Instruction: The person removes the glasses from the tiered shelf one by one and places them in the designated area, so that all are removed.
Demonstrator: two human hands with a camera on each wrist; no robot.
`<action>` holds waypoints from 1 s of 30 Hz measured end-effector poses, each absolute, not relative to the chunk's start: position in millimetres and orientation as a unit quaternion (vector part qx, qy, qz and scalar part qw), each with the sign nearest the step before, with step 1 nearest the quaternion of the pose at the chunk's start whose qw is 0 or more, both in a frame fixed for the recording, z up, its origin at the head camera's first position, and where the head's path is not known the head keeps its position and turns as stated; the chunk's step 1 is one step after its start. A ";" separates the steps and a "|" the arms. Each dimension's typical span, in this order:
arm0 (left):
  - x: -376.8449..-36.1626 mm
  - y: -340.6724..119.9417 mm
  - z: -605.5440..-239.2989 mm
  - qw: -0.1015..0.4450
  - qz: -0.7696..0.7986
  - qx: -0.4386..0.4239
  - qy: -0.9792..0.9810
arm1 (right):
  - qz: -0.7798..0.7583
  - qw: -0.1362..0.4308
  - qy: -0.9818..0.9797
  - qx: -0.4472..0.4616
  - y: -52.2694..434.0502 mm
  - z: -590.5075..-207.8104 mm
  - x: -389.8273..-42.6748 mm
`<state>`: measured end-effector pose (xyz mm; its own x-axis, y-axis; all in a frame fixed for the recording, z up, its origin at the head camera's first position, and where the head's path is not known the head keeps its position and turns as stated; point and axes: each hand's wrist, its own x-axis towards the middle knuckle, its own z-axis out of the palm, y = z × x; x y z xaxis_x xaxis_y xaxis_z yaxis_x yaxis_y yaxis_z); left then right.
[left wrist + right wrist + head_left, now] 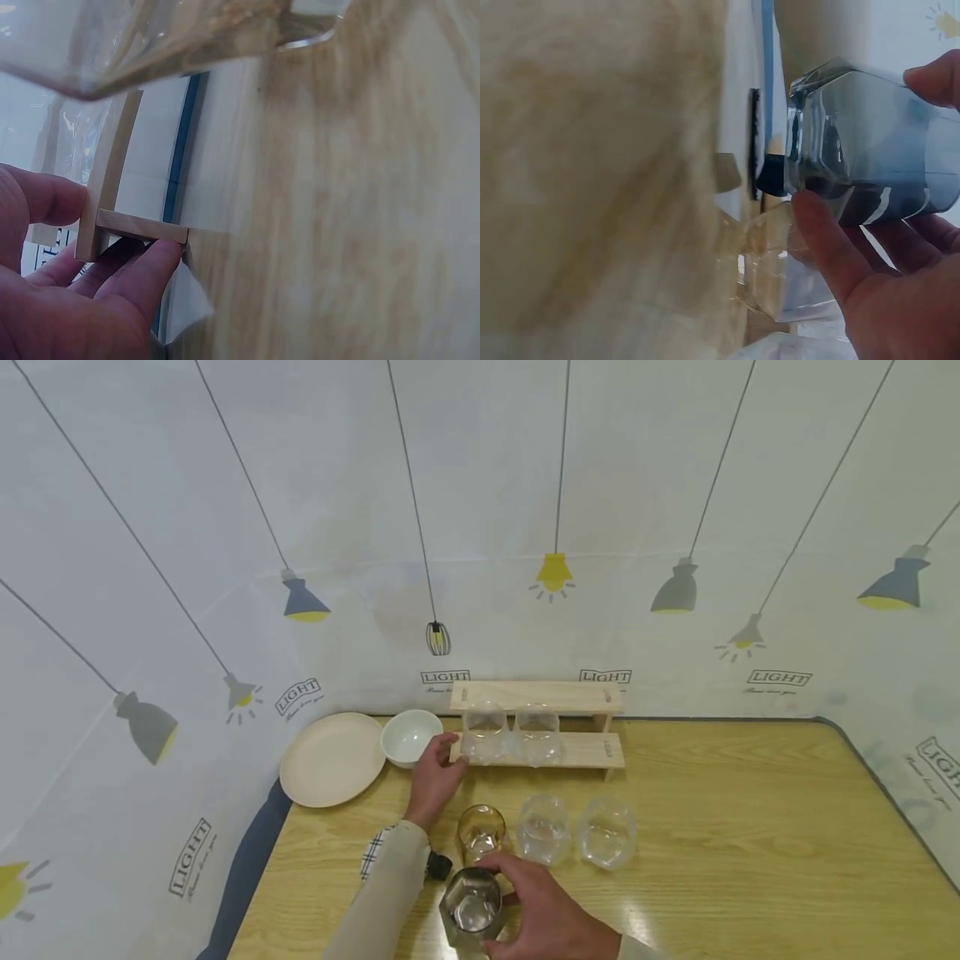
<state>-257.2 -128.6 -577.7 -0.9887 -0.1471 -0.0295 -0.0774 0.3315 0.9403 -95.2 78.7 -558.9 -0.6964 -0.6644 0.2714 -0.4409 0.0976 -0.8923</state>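
Observation:
In the head view my left hand [435,783] is at the left end of a two-step wooden rack [540,696]. The left wrist view shows my thumb and fingers gripping the end of the rack's plank [114,169] and its short leg. Two clear glasses [484,731] stand on the lower step. At the front, my right hand [551,906] holds a grey-tinted glass [472,902]. The right wrist view shows this grey glass [877,142] between thumb and fingers, raised off the table. An amber glass [481,831] and two clear glasses [543,829] stand in a row behind it.
A pale plate [332,760] and a white bowl [411,737] are at the back left. A round plaid-patterned item [372,852] and a black knob [438,866] lie by my left forearm. The patterned wall sheet [525,635] rises behind the wooden table [720,827].

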 end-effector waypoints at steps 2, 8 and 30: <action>-256.6 -128.4 -577.8 0.027 -0.578 0.068 -0.813 | -0.542 0.091 0.741 -0.387 77.1 -562.3 -95.4; -255.0 -128.1 -579.8 0.019 -0.580 0.071 -0.811 | -0.499 0.096 0.769 -0.388 78.6 -567.9 -93.6; -255.0 -126.5 -578.6 0.034 -0.575 0.063 -0.815 | -0.473 0.117 0.792 -0.368 90.5 -551.4 -93.1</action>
